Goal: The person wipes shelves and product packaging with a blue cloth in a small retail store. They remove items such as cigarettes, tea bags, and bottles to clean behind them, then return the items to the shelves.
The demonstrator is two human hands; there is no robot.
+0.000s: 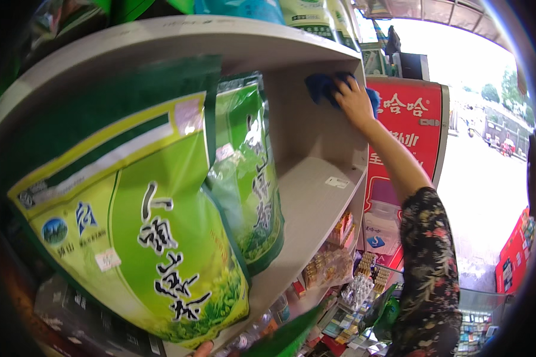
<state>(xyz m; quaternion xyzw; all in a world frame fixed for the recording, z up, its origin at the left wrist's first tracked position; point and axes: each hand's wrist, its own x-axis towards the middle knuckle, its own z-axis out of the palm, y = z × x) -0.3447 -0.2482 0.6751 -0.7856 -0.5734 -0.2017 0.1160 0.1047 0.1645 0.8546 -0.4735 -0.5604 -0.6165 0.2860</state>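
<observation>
My right hand (355,103) presses a blue cloth (322,89) against the inner right side wall of a light wooden shelf unit (303,187). Part of the cloth shows past the wall's front edge. Only fingertips of my left hand (203,349) show at the bottom edge, by the lower corner of a large green tea bag (174,214); its grip is hidden. Behind and to the right of that bag stands a second green tea bag (250,174). Another green package (290,332) pokes up at the bottom, partly out of view.
A white tag (337,182) lies on the shelf board. More bags (317,18) stand on the shelf above. Small packaged goods (330,267) fill the level below. A red cabinet (406,116) stands right of the shelf, beside a bright street opening. A dark box (94,321) sits lower left.
</observation>
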